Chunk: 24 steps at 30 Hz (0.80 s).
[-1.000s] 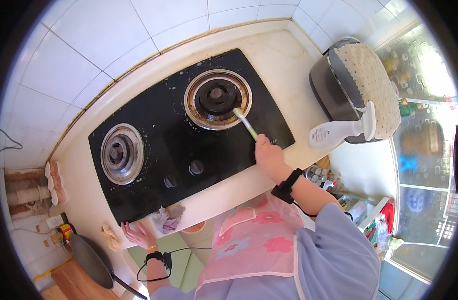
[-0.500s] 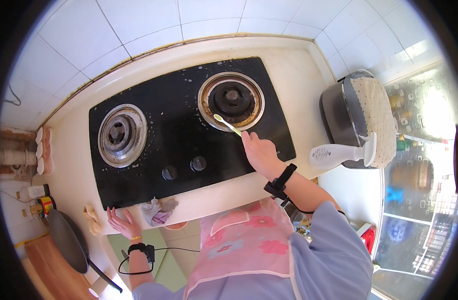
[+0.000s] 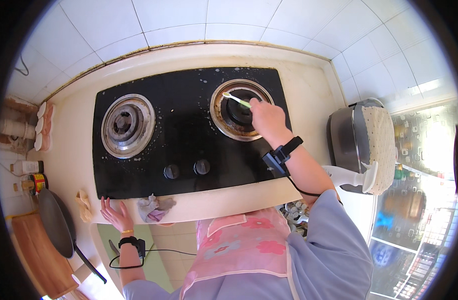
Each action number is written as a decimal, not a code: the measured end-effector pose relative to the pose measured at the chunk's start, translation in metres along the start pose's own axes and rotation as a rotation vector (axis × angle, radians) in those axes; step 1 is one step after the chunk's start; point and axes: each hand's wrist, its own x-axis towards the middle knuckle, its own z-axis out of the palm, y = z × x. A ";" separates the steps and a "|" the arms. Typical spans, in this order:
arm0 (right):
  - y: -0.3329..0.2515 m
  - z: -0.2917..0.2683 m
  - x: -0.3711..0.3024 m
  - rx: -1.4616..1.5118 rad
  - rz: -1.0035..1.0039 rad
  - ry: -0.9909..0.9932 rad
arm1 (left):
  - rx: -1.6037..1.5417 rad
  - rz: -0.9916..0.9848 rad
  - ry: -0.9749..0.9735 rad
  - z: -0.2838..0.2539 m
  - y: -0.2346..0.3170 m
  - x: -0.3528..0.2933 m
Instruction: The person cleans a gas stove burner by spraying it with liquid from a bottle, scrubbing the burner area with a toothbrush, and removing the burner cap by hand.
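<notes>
Black 2-burner cooktop point(image 3: 181, 110) on a cream counter point(image 3: 309, 95), seen from above. Person's R hand point(image 3: 267, 120), fingers clenched round the handle of a slim toothbrush-type brush point(image 3: 237, 100), is over the R burner point(image 3: 234, 131). Brush slants far-L from the hand, pale head above the burner's far-L part; can't tell if bristles touch metal. L hand point(image 3: 117, 216) is released, palm down w/ fingers spread, at the counter's near edge by the cooktop's near-L corner. Crumpled grey-purple cloth point(image 3: 155, 208) just R of it; tan cloth point(image 3: 83, 206) to its L. L burner point(image 3: 129, 126) has a stained silver ring; 2 dark knobs point(image 3: 202, 167) nearer. White spray bottle point(image 3: 349, 176) at R, partly behind the R forearm.
</notes>
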 end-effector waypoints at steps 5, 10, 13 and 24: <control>0.032 -0.003 0.009 0.077 0.173 -0.037 | -0.008 -0.017 -0.012 0.001 -0.002 0.000; 0.025 -0.009 -0.022 0.344 0.115 -0.127 | 0.017 -0.024 -0.042 0.002 -0.004 -0.001; 0.025 -0.006 -0.029 0.344 0.158 -0.144 | 0.010 -0.019 -0.054 0.002 -0.008 -0.002; 0.027 0.007 -0.029 0.318 0.206 -0.138 | 0.009 -0.024 -0.034 0.000 -0.004 -0.001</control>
